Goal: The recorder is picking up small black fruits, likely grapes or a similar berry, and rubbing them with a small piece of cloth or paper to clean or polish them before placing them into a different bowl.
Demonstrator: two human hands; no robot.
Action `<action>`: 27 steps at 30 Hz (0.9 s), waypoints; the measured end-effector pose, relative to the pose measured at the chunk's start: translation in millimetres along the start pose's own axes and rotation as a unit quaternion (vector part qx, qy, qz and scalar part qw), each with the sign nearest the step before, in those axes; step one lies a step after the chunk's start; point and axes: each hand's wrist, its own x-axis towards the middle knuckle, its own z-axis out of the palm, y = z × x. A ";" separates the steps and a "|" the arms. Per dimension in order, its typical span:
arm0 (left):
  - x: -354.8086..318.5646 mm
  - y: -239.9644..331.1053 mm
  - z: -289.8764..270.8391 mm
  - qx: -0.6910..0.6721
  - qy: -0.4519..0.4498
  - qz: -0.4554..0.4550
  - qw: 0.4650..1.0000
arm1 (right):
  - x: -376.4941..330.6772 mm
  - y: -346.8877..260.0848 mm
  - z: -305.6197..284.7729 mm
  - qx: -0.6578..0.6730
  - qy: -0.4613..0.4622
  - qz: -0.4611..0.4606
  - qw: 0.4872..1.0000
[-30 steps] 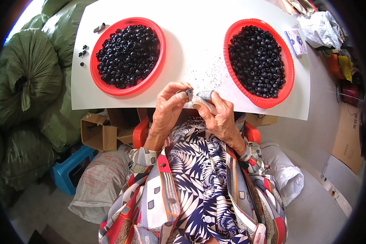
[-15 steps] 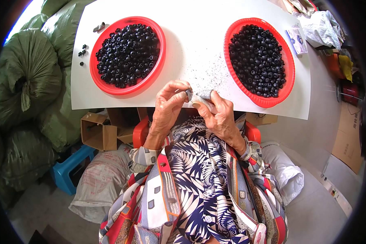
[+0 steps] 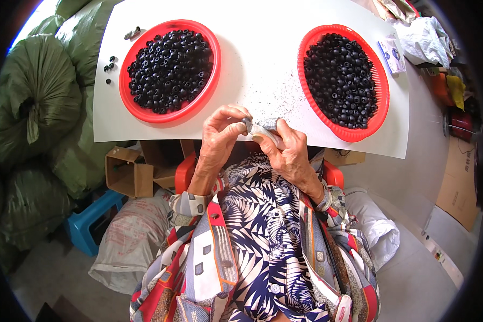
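Observation:
Above the near edge of the white table, my hands meet. My left hand (image 3: 220, 138) pinches a small black round piece (image 3: 247, 123) between thumb and fingertips. It looks like the hollow black pieces in the baskets. Close against it, my right hand (image 3: 292, 155) is closed, thumb and fingers pressed on a white and grey cloth-like piece (image 3: 264, 129); whether this is a wrap on a finger or a loose cloth is hard to make out. Black pieces fill a red basket (image 3: 218, 70) at the left and another red basket (image 3: 383, 88) at the right.
Dark crumbs (image 3: 282, 99) lie scattered on the white table (image 3: 252, 48). Several loose black pieces (image 3: 109, 67) and a small grey item (image 3: 132, 33) sit left of the left basket. Green sacks (image 3: 35, 107), a blue stool (image 3: 94, 220) and a cardboard box (image 3: 129, 174) stand at the left.
My left hand has shifted very slightly up and left, and the black piece shows a little more at its fingertips. My right hand holds nearly the same place.

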 end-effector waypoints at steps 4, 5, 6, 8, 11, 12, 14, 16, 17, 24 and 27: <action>-0.8 4.7 1.2 0.008 -0.009 0.017 1.000 | 2.2 6.6 9.2 0.018 0.052 0.048 0.997; -1.8 5.8 0.5 0.005 -0.014 0.021 1.000 | 3.5 8.5 11.3 0.028 0.066 0.080 0.994; -2.7 8.2 2.0 0.006 -0.023 0.019 1.000 | 5.2 10.1 8.8 0.051 0.064 0.124 0.989; -5.9 16.0 5.7 0.015 -0.031 0.018 0.999 | 9.0 14.0 3.8 0.103 0.051 0.209 0.971; -3.2 13.4 5.0 -0.088 -0.004 -0.024 0.996 | 7.5 14.3 8.3 0.094 0.037 0.178 0.979; -2.6 11.9 6.7 -0.108 0.008 -0.032 0.994 | 6.9 13.8 8.3 0.089 0.034 0.168 0.981; -4.6 9.6 8.2 -0.145 0.037 -0.046 0.988 | 7.8 11.4 8.0 0.118 0.048 0.169 0.977; -5.0 7.6 3.8 -0.145 0.021 -0.049 0.988 | 7.8 12.7 7.3 0.127 0.050 0.174 0.975; -5.2 6.5 1.5 -0.144 0.013 -0.051 0.988 | 6.2 16.2 6.4 0.123 0.045 0.179 0.975; -2.5 2.7 -0.9 -0.160 0.005 -0.049 0.986 | 6.9 16.1 3.1 0.088 0.036 0.169 0.981; -5.1 3.0 -1.2 -0.125 0.012 -0.060 0.990 | 1.3 26.4 7.2 0.103 0.035 0.194 0.975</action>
